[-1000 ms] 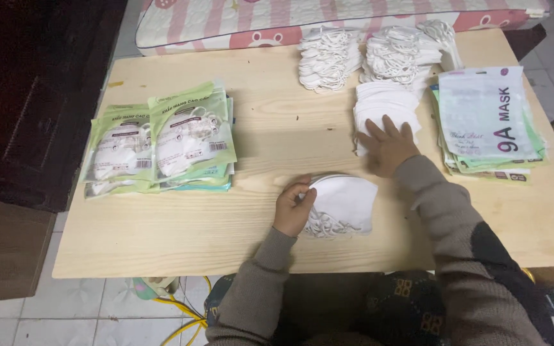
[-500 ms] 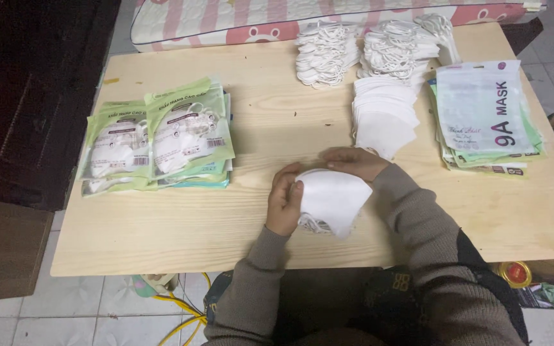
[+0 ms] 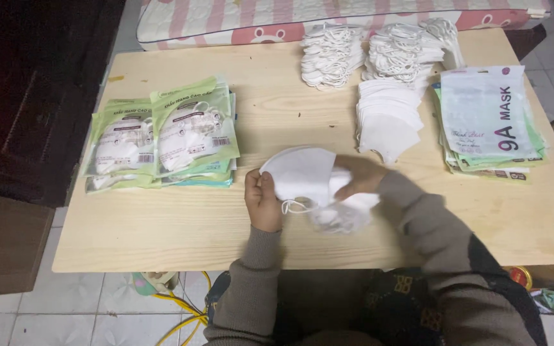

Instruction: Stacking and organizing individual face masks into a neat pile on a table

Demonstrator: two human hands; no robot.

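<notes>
On the wooden table (image 3: 161, 237), the left hand (image 3: 263, 202) and right hand (image 3: 360, 176) both pinch a small stack of white masks (image 3: 306, 176), one hand on each end.

A wooden table (image 3: 161, 230) carries two piles of filled green packets (image 3: 165, 134) at the left. At the back lie two heaps of looped masks (image 3: 331, 54), with a stack of flat white masks (image 3: 386, 122) beside empty pouches (image 3: 485, 118). Behind it lies a pink striped cushion (image 3: 226, 16). Yellow cable (image 3: 187, 314) crosses the tiled floor.
</notes>
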